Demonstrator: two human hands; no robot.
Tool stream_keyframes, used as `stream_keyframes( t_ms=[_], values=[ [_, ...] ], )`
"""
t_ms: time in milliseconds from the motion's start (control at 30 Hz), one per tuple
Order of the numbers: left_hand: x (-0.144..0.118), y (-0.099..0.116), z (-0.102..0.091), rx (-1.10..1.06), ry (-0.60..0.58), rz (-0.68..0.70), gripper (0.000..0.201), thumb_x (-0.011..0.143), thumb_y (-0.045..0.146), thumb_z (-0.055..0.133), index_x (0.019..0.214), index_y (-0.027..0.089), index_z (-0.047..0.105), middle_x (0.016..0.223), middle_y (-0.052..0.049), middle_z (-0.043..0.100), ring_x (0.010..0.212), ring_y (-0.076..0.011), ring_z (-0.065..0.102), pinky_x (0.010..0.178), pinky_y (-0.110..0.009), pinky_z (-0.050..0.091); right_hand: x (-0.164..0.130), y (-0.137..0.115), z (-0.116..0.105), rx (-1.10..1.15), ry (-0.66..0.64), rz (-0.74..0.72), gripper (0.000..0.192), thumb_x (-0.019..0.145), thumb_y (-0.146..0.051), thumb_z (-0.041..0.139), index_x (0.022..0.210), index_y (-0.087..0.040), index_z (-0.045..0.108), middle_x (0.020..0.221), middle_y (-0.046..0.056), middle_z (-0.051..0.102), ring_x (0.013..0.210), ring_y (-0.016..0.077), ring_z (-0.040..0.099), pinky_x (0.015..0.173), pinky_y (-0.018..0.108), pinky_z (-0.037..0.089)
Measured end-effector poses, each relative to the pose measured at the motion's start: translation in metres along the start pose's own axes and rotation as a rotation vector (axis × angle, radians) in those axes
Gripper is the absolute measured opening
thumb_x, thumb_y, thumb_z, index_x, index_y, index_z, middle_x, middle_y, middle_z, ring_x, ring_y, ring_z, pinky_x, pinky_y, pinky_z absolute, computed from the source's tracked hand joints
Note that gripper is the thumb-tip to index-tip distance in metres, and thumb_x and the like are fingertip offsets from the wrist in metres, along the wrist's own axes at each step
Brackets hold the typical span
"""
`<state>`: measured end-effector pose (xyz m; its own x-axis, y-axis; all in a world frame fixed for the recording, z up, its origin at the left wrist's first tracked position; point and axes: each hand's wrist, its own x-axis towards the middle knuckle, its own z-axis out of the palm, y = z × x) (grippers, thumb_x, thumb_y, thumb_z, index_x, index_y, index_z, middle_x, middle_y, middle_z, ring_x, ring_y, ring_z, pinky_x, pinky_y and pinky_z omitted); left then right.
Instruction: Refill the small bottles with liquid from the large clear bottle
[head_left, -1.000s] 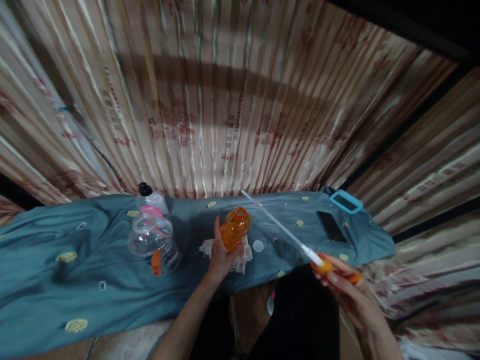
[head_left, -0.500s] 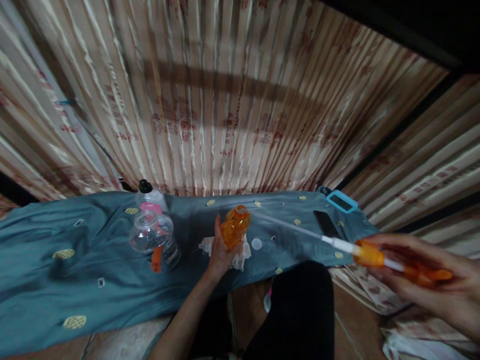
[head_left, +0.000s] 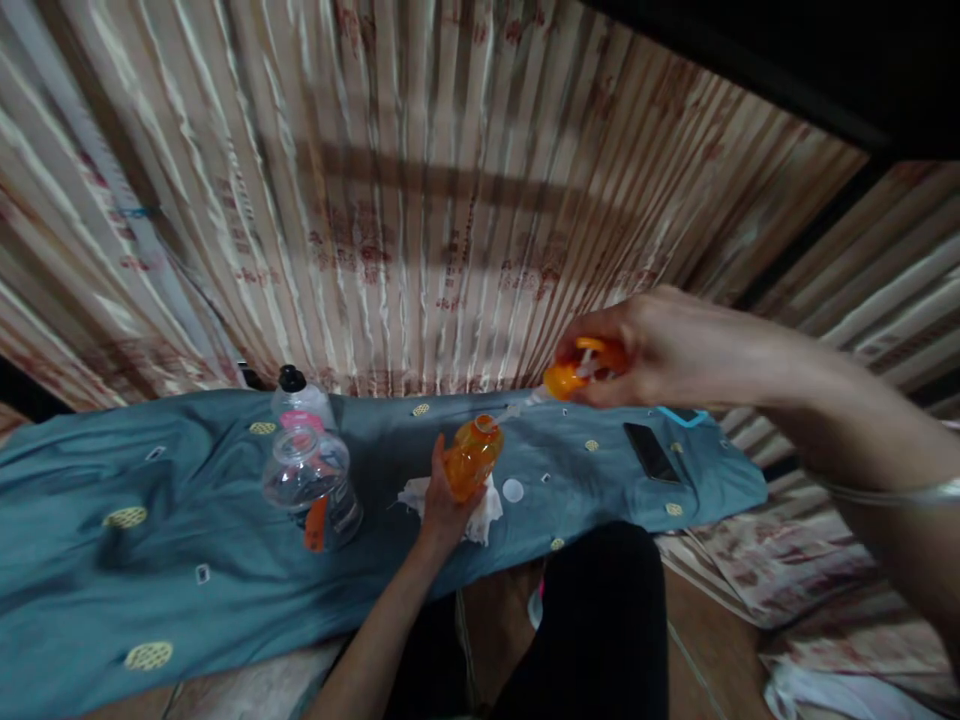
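My left hand (head_left: 444, 512) is wrapped around an orange see-through bottle (head_left: 474, 462), tilted with its open neck up and to the right. In my right hand (head_left: 630, 350) is an orange pump head (head_left: 568, 380), its white stem and clear dip tube (head_left: 514, 410) pointing down-left. The tube's end is at the bottle's mouth; I cannot tell how far inside it reaches. Beneath the left hand lies a crumpled white cloth or tissue (head_left: 486, 515), with a small white disc (head_left: 513, 490) just right of it.
Left on the teal cloth (head_left: 247, 620) stand a clear open-necked bottle (head_left: 307, 475) and a bottle with a black cap (head_left: 292, 380). A dark phone (head_left: 651, 452) and a blue-rimmed object (head_left: 682, 416), partly behind my right arm, lie right. A pleated curtain (head_left: 420, 200) hangs behind.
My right hand has moved left and up with the pump head, bringing its tube from the right side to the bottle's mouth. My left hand and the bottle have hardly moved.
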<state>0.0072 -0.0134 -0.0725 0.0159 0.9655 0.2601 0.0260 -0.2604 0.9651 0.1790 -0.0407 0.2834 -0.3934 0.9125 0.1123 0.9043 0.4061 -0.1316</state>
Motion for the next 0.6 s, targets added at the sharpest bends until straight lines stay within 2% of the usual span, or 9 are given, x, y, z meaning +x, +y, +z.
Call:
stream_keyframes(
  t_ms=[33, 167, 300, 600],
  values=[
    [0.000, -0.001, 0.000, 0.001, 0.010, 0.005, 0.102, 0.071, 0.034, 0.080, 0.156, 0.027, 0.022, 0.134, -0.013, 0.062, 0.124, -0.0339, 0.063, 0.110, -0.056, 0.048, 0.011, -0.005, 0.009, -0.116, -0.107, -0.043, 0.015, 0.066, -0.020, 0.079, 0.081, -0.019, 0.076, 0.058, -0.006, 0.059, 0.050, 0.0087, 0.050, 0.051, 0.026, 0.029],
    [-0.001, -0.004, 0.001, -0.020, 0.002, 0.009, 0.102, 0.072, 0.032, 0.081, 0.156, 0.033, 0.023, 0.133, -0.010, 0.062, 0.119, -0.0334, 0.066, 0.106, -0.054, 0.051, 0.041, -0.011, 0.048, -0.144, -0.202, -0.119, 0.007, 0.072, -0.020, 0.072, 0.078, -0.018, 0.069, 0.062, -0.004, 0.054, 0.057, 0.0092, 0.047, 0.057, 0.025, 0.029],
    [-0.001, -0.002, 0.000, -0.028, -0.013, 0.024, 0.099, 0.074, 0.036, 0.080, 0.155, 0.036, 0.022, 0.134, -0.009, 0.061, 0.119, -0.0323, 0.065, 0.107, -0.053, 0.051, 0.053, -0.008, 0.076, -0.119, -0.285, -0.156, 0.013, 0.071, -0.022, 0.076, 0.081, -0.018, 0.069, 0.063, -0.005, 0.053, 0.059, 0.0101, 0.047, 0.057, 0.024, 0.030],
    [-0.003, 0.000, 0.000, -0.015, -0.025, 0.015, 0.097, 0.075, 0.040, 0.077, 0.154, 0.031, 0.020, 0.136, -0.012, 0.059, 0.119, -0.0304, 0.064, 0.106, -0.054, 0.050, 0.062, -0.008, 0.092, -0.117, -0.343, -0.173, 0.019, 0.074, -0.023, 0.078, 0.090, -0.016, 0.070, 0.073, -0.003, 0.060, 0.066, 0.0109, 0.051, 0.060, 0.024, 0.033]
  ],
)
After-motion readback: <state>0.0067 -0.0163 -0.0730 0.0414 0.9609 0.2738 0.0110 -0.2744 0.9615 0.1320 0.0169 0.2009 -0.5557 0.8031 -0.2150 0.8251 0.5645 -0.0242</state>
